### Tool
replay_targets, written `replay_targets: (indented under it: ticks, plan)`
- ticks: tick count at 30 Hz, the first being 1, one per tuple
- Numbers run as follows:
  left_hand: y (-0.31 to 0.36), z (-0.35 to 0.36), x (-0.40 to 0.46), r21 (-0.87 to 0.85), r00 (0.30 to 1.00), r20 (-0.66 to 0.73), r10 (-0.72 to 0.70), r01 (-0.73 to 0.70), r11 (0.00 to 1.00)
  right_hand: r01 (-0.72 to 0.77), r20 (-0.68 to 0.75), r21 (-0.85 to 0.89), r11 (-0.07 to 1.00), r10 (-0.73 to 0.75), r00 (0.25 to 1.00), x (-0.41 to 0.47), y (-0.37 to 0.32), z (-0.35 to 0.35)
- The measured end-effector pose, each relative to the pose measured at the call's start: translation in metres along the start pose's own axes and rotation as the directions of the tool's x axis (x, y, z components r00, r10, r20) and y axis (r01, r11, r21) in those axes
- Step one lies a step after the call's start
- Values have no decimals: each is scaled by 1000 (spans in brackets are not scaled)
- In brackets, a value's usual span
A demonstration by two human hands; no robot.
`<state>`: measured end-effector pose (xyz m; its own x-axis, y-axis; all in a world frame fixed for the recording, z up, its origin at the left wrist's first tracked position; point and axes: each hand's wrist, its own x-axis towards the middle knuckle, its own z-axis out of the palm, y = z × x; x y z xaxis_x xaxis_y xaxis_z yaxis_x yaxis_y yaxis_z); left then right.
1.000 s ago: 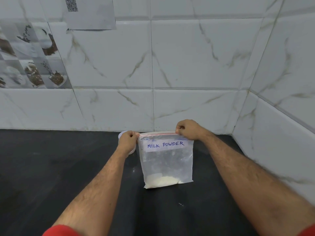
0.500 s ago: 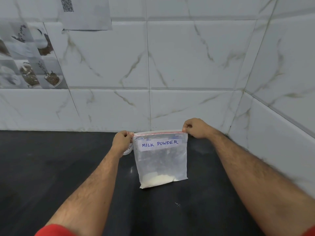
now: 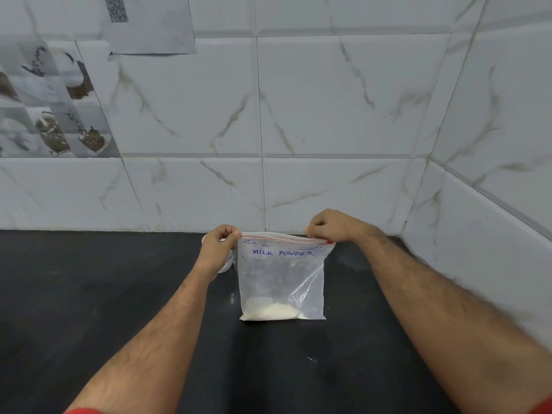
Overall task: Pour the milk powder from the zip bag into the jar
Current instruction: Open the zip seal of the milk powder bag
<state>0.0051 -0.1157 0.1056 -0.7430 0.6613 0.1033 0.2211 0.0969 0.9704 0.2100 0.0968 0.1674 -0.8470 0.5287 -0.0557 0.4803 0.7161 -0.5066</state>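
Note:
A clear zip bag (image 3: 282, 282) labelled MILK POWDER stands upright on the black counter, with white powder (image 3: 271, 312) settled at its bottom. My left hand (image 3: 218, 249) pinches the bag's top left corner. My right hand (image 3: 331, 227) pinches the red zip strip near the top right. The strip looks parted along the top edge. A small white jar (image 3: 228, 261) stands just behind my left hand, mostly hidden by it.
The black counter (image 3: 89, 294) runs left and toward me. White marble-pattern tiled walls close the back and the right side, forming a corner (image 3: 403, 231) right behind the bag. A paper with a QR code (image 3: 149, 22) hangs on the back wall.
My right hand has slid along the zip strip, and the bag's top edge has parted slightly. The bag's right side now shows a crease. The left hand keeps its corner grip.

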Motion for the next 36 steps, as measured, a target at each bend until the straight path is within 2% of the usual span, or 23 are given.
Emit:
replay_targets:
  ticks: [10, 13, 17, 22, 27, 31, 33, 36]
  plan:
    - [-3, -8, -8, -3, 999, -33, -6, 6, 1000, 65, 67, -82, 994, -60, 996, 8, -28, 18]
    - [-7, -6, -8, -6, 992, -127, -26, 26, 1000, 72, 30, -94, 993, -70, 997, 10, -35, 17]
    - [4, 14, -13, 113, 967, -253, -8, 38, 993, 30, -13, -67, 997, -31, 999, 15, -42, 10]
    - [32, 53, -11, 156, 991, -113, -70, 87, 984, -5, -9, -25, 1000, 5, 1000, 13, -54, -4]
    - [50, 80, -5, 117, 990, -102, -101, 113, 987, -38, -71, 6, 999, 38, 997, 13, -55, -15]
    - [51, 84, 0, 168, 991, -74, -114, 125, 978, -160, -149, -4, 987, 157, 976, 15, -43, -19]
    - [51, 80, 5, 261, 995, -56, -84, 96, 960, -281, -257, -49, 959, 260, 931, 17, -29, -22]
    - [51, 74, 17, 418, 998, -68, -14, 41, 907, -404, -358, 60, 913, 397, 845, 18, -9, -27]
